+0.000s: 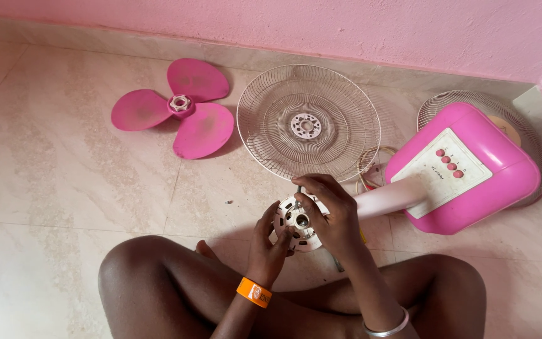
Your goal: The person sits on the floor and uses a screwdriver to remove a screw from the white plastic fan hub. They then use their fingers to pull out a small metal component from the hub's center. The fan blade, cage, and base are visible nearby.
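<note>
The blade and grille already lie off on the floor. Your left hand and right hand both grip the motor over your lap; it remains on its stem.

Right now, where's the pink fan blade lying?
In the head view the pink fan blade lies flat on the tiled floor at upper left, near the pink wall, just left of the round wire guard and apart from both hands.

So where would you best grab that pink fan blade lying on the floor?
Probably at the white hub of the pink fan blade, coming straight down from above. It lies flat with the raised hub standing up in the middle, while the three thin paddles hug the floor.
</note>
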